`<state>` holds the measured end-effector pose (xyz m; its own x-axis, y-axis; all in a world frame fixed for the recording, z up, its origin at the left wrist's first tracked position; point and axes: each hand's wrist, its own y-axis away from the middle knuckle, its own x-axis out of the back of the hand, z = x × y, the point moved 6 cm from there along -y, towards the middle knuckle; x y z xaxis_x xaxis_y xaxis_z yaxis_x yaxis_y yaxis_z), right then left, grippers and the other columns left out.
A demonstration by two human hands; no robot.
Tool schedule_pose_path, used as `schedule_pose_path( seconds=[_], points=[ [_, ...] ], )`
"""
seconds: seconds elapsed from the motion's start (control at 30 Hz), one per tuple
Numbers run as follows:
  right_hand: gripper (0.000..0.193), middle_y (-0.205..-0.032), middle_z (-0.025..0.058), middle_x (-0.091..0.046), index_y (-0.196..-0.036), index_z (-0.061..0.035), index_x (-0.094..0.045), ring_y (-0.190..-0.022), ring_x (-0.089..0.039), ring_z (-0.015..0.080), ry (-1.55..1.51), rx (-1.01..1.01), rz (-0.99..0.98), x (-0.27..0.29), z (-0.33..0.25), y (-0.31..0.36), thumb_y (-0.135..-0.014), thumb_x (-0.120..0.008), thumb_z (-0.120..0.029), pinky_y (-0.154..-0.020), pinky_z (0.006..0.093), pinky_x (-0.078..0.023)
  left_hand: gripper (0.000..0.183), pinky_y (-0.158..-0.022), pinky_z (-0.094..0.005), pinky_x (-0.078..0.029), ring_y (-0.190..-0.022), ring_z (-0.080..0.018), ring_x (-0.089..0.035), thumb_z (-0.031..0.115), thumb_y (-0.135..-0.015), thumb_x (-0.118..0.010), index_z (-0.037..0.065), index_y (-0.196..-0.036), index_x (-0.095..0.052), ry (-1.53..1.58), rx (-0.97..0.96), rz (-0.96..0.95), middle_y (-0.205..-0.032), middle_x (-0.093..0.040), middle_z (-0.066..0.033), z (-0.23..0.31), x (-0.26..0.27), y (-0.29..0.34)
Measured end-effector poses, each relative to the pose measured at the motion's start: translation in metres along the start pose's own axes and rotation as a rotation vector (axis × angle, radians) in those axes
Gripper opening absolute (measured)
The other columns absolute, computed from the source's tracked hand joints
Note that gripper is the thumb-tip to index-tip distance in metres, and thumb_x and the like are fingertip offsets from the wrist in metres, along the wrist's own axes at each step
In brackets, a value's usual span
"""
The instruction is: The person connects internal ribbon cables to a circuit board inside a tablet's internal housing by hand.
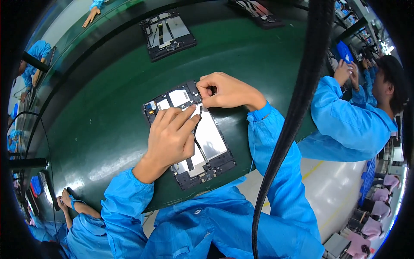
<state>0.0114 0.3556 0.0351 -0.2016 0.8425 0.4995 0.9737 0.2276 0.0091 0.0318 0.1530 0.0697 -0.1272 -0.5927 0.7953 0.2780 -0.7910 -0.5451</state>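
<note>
An opened tablet (215, 137), with a black frame, bright silver-white inner plates and dark ribbon cables, lies tilted on the green tabletop (99, 129) in front of me. My left hand (170, 134) rests over its middle and left side, fingers apart, fingertips touching the parts near its upper end. A thin black ribbon cable (197, 141) runs down from beside those fingertips towards the near edge. At the tablet's upper right corner, my right hand (227, 91) is closed in a pinch. Whatever sits between its thumb and finger is hidden.
Two more opened tablets lie beyond, one at far centre (181, 28) and one at far right (258, 14). A thick black cable (286, 138) crosses the view right of my arm. Co-workers in blue sit at right (345, 118) and lower left (88, 228).
</note>
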Motion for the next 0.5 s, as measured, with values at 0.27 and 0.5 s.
schedule_pose_path(
  seconds=[0.27, 0.5],
  points=[
    [0.022, -0.075, 0.0045, -0.049, -0.073, 0.0001, -0.057, -0.071, -0.045, 0.0163, -0.024, -0.023, -0.041, -0.0015, -0.0018, 0.0006, -0.077, -0.077, -0.008, -0.066, 0.0361, -0.038, 0.031, -0.087, -0.0422, -0.053, -0.101, -0.0315, -0.069, -0.003, -0.08, -0.071, 0.002, -0.109, -0.08, -0.002, 0.005, 0.018, -0.126, -0.078, -0.0141, -0.0043, -0.0036, 0.0024],
    [0.023, -0.075, 0.0042, -0.048, -0.073, -0.0004, -0.057, -0.07, -0.045, 0.0159, -0.035, -0.049, -0.042, -0.0023, 0.0009, -0.0006, -0.078, -0.078, -0.009, -0.065, 0.0359, -0.038, 0.029, -0.087, -0.0442, -0.053, -0.103, -0.0329, -0.068, -0.007, -0.081, -0.07, 0.001, -0.108, -0.079, 0.051, 0.033, -0.013, -0.124, -0.076, -0.0152, -0.0059, -0.0025, -0.0001]
  ],
)
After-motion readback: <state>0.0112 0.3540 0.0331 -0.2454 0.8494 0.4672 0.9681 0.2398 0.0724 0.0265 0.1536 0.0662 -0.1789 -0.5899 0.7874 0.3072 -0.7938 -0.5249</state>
